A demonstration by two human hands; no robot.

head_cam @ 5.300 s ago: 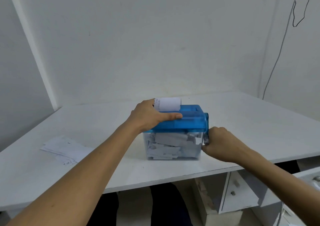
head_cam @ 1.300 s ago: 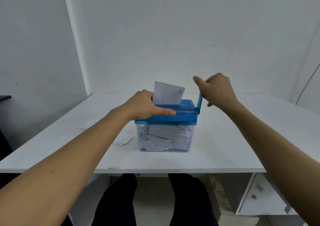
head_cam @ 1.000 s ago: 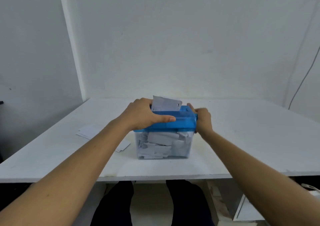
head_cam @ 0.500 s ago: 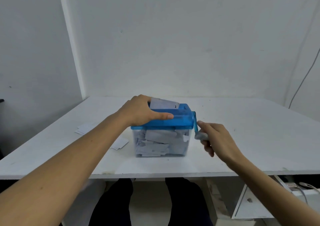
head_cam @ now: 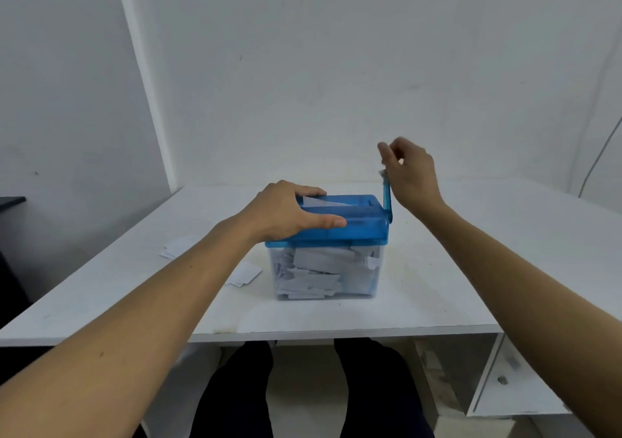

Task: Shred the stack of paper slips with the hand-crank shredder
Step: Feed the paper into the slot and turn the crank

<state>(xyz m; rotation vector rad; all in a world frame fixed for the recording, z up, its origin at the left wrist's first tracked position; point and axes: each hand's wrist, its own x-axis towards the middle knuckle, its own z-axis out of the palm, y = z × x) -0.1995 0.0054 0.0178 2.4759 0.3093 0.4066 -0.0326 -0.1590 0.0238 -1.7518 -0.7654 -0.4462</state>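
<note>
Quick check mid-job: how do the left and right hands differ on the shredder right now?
Height: the left hand sits low on the blue shredder top; the right hand is raised above it at its right end.
Grip: the left hand wraps the top, thumb along its front; the right hand pinches the knob of the upright crank.
Shared: both are bare, and both hold a part of the shredder.

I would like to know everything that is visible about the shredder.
The shredder is a box: a translucent blue plastic lid on a clear bin holding white paper pieces. It stands upright on the white desk. The left hand holds the lid; a slip barely shows in the slot. The right hand pinches the crank, which points up.
</note>
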